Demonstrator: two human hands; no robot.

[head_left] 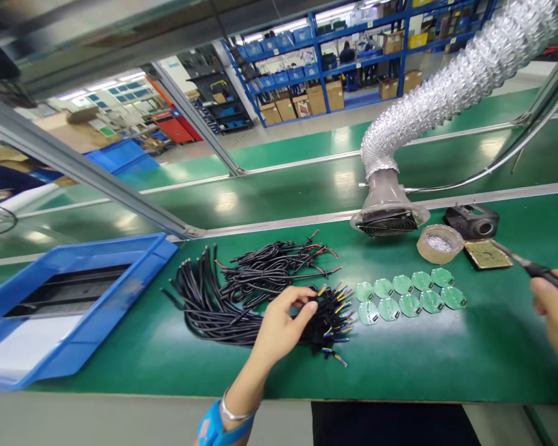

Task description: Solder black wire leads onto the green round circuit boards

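Observation:
My left hand (281, 322) reaches over a bundle of thick black cables (214, 319), with thumb and fingers closed on one cable near its stripped end. Yellow, blue and other thin wires (339, 303) stick out at that end. In my right hand (555, 316), at the right edge, is a soldering iron (546, 272). Its tip points left, over a yellowish cleaning sponge (487, 254); whether it touches cannot be told. Between the hands lie two rows of round green circuit boards (409, 305), each with a small dark part.
Coiled black cables with red wires (279, 266) lie behind the bundle. A blue tray (93, 344) stands left. At the back are a fume extractor nozzle (388, 198) with silver duct (428, 111), a round tub (440, 244) and a black iron stand (472, 221).

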